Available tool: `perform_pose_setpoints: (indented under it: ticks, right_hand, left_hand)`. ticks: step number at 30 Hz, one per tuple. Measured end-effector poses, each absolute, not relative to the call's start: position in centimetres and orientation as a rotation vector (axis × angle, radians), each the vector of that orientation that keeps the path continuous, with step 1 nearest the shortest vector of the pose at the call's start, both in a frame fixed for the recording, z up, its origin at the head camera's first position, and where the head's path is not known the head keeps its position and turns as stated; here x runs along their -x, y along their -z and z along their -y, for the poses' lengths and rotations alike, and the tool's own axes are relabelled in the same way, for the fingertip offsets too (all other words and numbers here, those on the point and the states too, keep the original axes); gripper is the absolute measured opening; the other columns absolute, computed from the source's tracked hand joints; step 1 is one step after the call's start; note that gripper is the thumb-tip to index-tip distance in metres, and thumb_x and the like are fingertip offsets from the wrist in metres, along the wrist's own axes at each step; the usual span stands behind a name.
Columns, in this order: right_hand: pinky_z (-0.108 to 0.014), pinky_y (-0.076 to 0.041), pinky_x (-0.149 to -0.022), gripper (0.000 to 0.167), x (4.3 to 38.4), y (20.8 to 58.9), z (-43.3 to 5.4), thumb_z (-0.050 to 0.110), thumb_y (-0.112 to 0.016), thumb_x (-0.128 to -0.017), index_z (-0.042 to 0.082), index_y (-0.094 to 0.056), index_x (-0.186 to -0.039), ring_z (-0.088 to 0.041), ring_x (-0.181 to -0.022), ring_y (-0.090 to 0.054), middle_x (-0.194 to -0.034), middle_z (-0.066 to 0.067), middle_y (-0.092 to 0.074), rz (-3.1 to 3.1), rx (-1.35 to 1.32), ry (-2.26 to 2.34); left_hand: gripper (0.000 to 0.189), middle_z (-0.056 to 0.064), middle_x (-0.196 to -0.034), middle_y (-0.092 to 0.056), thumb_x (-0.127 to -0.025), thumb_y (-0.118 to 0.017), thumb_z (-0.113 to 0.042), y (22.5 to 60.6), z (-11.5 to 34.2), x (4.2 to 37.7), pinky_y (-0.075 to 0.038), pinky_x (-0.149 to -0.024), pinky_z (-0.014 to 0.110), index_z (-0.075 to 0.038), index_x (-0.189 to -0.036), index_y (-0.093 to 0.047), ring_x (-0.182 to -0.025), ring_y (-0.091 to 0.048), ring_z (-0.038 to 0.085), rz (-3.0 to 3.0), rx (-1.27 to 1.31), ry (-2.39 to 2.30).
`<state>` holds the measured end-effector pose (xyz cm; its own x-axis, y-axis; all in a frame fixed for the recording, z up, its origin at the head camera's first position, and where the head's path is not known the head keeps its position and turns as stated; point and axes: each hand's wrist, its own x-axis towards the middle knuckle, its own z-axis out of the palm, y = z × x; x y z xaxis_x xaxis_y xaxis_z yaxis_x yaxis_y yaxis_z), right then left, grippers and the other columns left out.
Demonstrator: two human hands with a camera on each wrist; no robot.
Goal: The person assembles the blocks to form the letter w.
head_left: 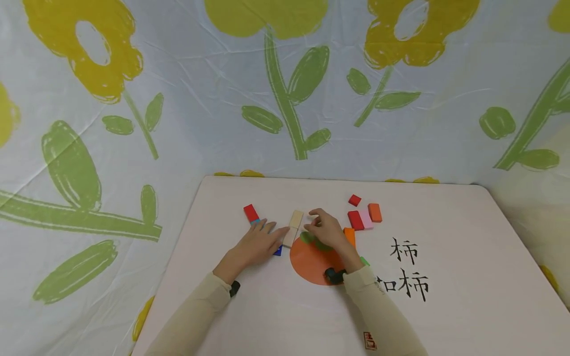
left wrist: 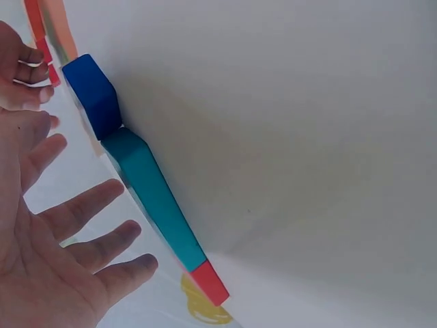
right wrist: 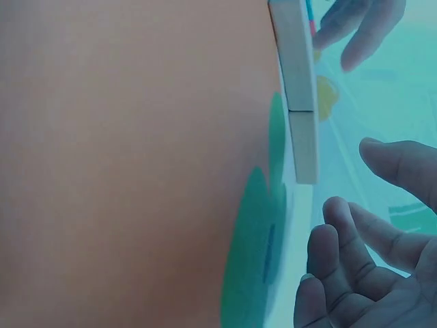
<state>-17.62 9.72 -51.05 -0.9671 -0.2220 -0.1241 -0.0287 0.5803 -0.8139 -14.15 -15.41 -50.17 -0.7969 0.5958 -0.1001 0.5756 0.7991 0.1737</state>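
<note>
My left hand [head_left: 255, 245] has its fingers spread over a short line of blocks and holds nothing. In the left wrist view that line runs from a blue block [left wrist: 94, 96] through a teal block [left wrist: 160, 198] to a red block [left wrist: 210, 281]. Two cream blocks lie end to end between my hands, the far one [head_left: 296, 218] and the near one [head_left: 290, 238]; the left thumb is close to the near one. My right hand [head_left: 328, 231] is just right of them, fingers loosely bent and apart from the thumb, nothing between them.
On the right lie a small red block [head_left: 355, 200], a longer red block [head_left: 356, 221], a pink block [head_left: 366, 219] and two orange blocks. A green block [head_left: 364, 261] is partly behind the right forearm. The table mat [head_left: 450, 222] bears a printed persimmon [head_left: 307, 262] and black characters.
</note>
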Motion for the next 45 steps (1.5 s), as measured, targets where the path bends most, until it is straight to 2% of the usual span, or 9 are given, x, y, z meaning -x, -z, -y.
perform_pose_setpoints:
  ticks: [12,17,29,40,45]
  right_hand:
    - [-0.031,-0.048,-0.067,0.046,16.7,50.2,-10.7,0.017,-0.073,-0.092,-0.001,-0.057,-0.131,-0.023,-0.082,-0.06,-0.091,-0.006,-0.064,-2.65,0.266,1.373]
    - [-0.031,-0.047,-0.063,0.047,15.8,49.4,-11.2,0.017,-0.072,-0.094,-0.002,-0.056,-0.133,-0.023,-0.076,-0.056,-0.092,-0.008,-0.061,-2.623,0.247,1.41]
    - [-0.032,-0.049,-0.061,0.044,13.3,47.9,-13.1,0.018,-0.076,-0.091,0.005,-0.059,-0.13,-0.021,-0.074,-0.055,-0.092,-0.005,-0.061,-2.714,0.27,1.387]
    - [-0.035,-0.051,-0.072,0.043,11.6,47.2,-15.5,0.017,-0.076,-0.091,0.005,-0.059,-0.129,-0.025,-0.088,-0.058,-0.094,-0.004,-0.061,-2.741,0.297,1.408]
    - [-0.033,-0.052,-0.069,0.042,10.7,47.3,-17.0,0.016,-0.075,-0.092,0.007,-0.059,-0.13,-0.026,-0.088,-0.058,-0.097,-0.004,-0.06,-2.713,0.29,1.421]
  left_hand:
    - [0.051,0.018,-0.149,-0.045,-0.106,-0.048,-0.037,50.3,14.8,15.3,-0.032,-0.111,0.057,-0.025,-0.155,-0.038,-0.139,-0.038,0.042,-2.818,-0.907,-0.231]
    - [0.051,0.019,-0.149,-0.046,-0.106,-0.049,-0.036,50.3,14.6,15.6,-0.033,-0.11,0.058,-0.024,-0.155,-0.039,-0.137,-0.04,0.042,-2.817,-0.911,-0.261]
    - [0.051,0.02,-0.147,-0.047,-0.106,-0.049,-0.034,50.5,14.1,16.8,-0.033,-0.11,0.056,-0.021,-0.154,-0.039,-0.135,-0.042,0.041,-2.834,-0.946,-0.242]
    - [0.052,0.018,-0.15,-0.044,-0.106,-0.047,-0.037,50.7,13.8,17.8,-0.029,-0.113,0.056,-0.025,-0.156,-0.035,-0.138,-0.041,0.039,-2.792,-0.898,-0.248]
    - [0.052,0.018,-0.15,-0.044,-0.107,-0.047,-0.036,50.8,13.8,17.8,-0.03,-0.112,0.057,-0.026,-0.156,-0.035,-0.137,-0.042,0.04,-2.79,-0.903,-0.248]
